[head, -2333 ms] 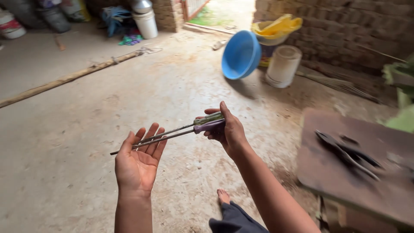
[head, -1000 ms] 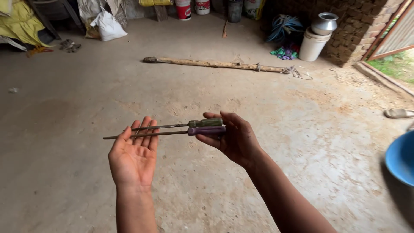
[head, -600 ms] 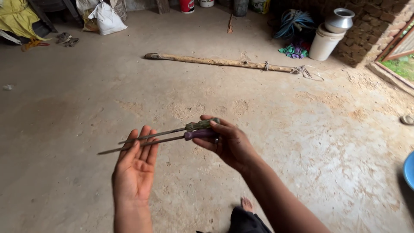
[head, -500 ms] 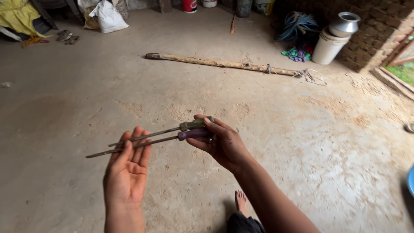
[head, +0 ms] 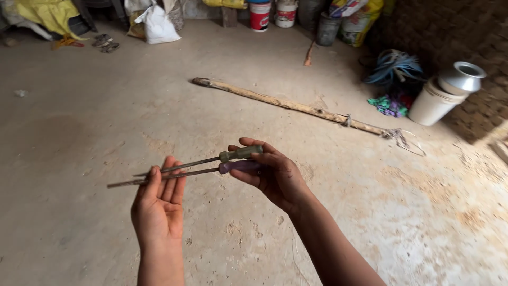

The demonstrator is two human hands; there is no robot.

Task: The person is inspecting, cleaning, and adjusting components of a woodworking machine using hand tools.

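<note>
Two long screwdrivers held out in front, over a bare concrete floor. Right hand is curled round both handles: green-handled screwdriver on top, purple-handled screwdriver just under it, thumb across the top, fingers wrapped beneath. Firm grip, hand closed on both.

Long axes run nearly parallel, roughly left-right in view, handles at the right, metal shafts pointing left. Both tilt slightly downward toward the tips. The purple one's shaft reaches farther left, its tip past the left hand's fingers; the green one's tip ends about at the fingertips. Shafts sit close together, small gap between them near the handles, closing toward the tips.

Left hand is open, palm up and toward the camera, fingers straight and together. Fingertips meet the shafts from below or behind; looks like touching, not gripping. Nothing clasped in that hand.

Around: a long wooden pole lies on the floor beyond the hands, running diagonally from upper left to lower right, with wire or string tangled at its right end. Right side: a white bucket with a metal pot leaning on it, coloured cloth and blue hose coil beside a brick wall. Far back: a red and white bucket, white sack, yellow cloth, sandals.
</note>
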